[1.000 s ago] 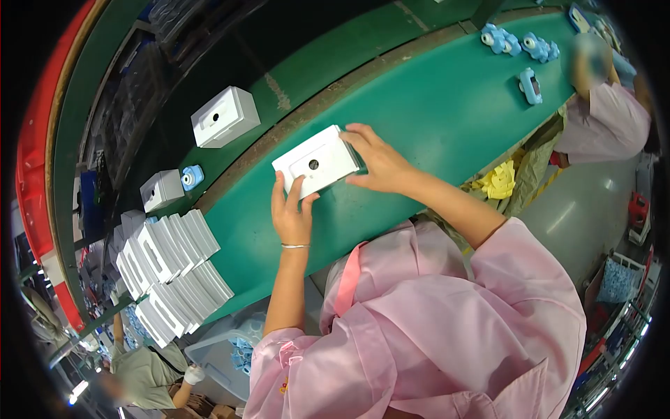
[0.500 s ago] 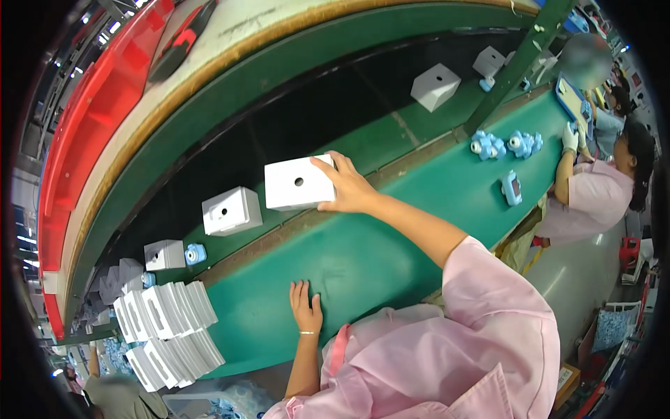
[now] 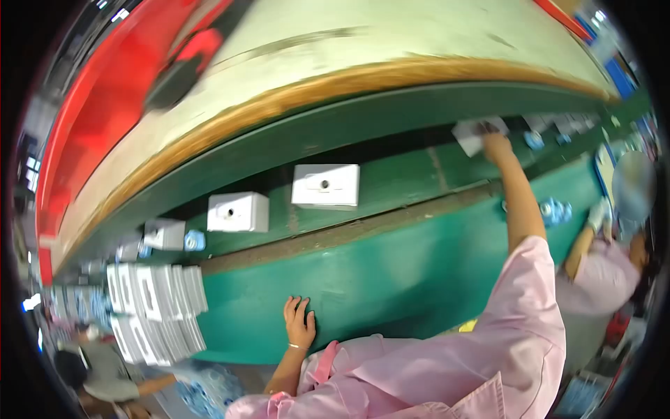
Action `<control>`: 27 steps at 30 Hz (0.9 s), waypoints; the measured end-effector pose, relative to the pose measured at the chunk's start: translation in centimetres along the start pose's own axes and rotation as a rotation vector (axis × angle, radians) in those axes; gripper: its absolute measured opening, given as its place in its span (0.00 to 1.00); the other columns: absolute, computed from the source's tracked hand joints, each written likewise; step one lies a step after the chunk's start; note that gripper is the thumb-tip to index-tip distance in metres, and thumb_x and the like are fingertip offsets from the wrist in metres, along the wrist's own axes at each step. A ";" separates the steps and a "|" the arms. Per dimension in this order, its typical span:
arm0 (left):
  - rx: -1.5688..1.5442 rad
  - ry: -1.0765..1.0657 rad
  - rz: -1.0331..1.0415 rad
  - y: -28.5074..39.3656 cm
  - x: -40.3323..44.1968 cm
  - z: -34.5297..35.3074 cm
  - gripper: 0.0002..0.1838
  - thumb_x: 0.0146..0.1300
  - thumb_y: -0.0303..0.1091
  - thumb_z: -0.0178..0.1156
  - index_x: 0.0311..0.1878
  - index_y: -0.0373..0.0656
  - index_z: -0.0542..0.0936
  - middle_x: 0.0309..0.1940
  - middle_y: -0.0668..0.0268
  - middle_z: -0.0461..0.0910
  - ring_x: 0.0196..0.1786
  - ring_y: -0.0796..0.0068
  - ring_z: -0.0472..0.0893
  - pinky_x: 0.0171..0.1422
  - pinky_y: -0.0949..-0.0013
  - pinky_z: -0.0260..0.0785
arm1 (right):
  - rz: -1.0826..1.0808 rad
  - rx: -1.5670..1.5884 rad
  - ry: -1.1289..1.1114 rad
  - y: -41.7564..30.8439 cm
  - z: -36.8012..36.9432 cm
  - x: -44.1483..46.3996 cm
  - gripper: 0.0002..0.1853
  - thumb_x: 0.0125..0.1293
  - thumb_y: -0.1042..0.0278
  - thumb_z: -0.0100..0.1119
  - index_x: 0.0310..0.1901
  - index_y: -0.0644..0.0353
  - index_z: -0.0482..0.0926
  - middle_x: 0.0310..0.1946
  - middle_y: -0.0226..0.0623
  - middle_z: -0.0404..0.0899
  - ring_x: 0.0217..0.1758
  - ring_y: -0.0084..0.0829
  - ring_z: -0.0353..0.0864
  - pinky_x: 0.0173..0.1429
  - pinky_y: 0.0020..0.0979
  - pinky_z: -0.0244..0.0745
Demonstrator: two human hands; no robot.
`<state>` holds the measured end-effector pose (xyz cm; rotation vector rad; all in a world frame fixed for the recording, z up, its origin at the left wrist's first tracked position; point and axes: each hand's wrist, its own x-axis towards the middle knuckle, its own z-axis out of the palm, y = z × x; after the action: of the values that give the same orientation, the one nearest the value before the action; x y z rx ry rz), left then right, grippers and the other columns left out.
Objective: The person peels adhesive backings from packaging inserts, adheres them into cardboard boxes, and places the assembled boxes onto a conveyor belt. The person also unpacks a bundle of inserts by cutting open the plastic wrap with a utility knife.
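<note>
Far off to the right, my right hand [image 3: 497, 145] is on a tilted white box [image 3: 469, 137]. Its fingers, blurred by motion, lie over the box's top and near side. My left hand [image 3: 300, 321] rests on the green work surface [image 3: 384, 279], holding nothing, with its fingers stretched out. On the belt behind a low ledge stand a white box with a round hole [image 3: 325, 186] and, to its left, a similar white box [image 3: 239, 212]. Farther left is another white box [image 3: 165, 234] beside a small light-blue toy camera [image 3: 195, 241].
Stacked white trays [image 3: 157, 314] stand at the left end. Blue toy cameras [image 3: 556, 212] lie at the right, near a co-worker's gloved hand [image 3: 598, 213]. A shelf with a wooden edge [image 3: 391, 72] overhangs the belt, with a red bin [image 3: 105, 105] on it.
My right hand has let go of the middle white box, which remains on the belt, and reached right to another box. The view has shifted; my left hand stays on the surface.
</note>
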<state>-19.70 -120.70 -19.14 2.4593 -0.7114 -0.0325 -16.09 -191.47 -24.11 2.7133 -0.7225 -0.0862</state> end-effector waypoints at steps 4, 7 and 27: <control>-0.050 0.041 -0.010 0.8 0.4 0.2 0.19 0.52 0.27 0.57 0.50 0.42 0.75 0.51 0.59 0.71 0.58 0.52 0.68 0.63 0.57 0.60 | -0.097 0.000 0.161 1.2 0.6 0.3 0.26 0.57 0.77 0.46 0.60 0.61 0.64 0.53 0.47 0.72 0.51 0.44 0.75 0.54 0.37 0.72; -0.229 -0.003 -0.039 0.1 2.4 -2.5 0.15 0.53 0.25 0.57 0.46 0.41 0.78 0.44 0.60 0.77 0.48 0.58 0.75 0.55 0.62 0.66 | -0.143 0.075 0.301 1.8 1.5 2.1 0.29 0.54 0.70 0.56 0.60 0.64 0.65 0.53 0.47 0.72 0.55 0.44 0.71 0.56 0.35 0.68; -0.357 0.306 0.023 1.8 3.9 -18.2 0.18 0.55 0.29 0.62 0.49 0.36 0.77 0.43 0.57 0.78 0.43 0.61 0.76 0.49 0.65 0.69 | -0.401 1.846 -0.049 -33.6 -37.3 -32.8 0.12 0.54 0.68 0.63 0.38 0.65 0.79 0.35 0.40 0.79 0.31 0.29 0.77 0.36 0.28 0.73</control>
<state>-14.06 -114.39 -2.47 2.0550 -0.5458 0.2051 -23.43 -136.66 -0.93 4.5276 -0.0761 0.8323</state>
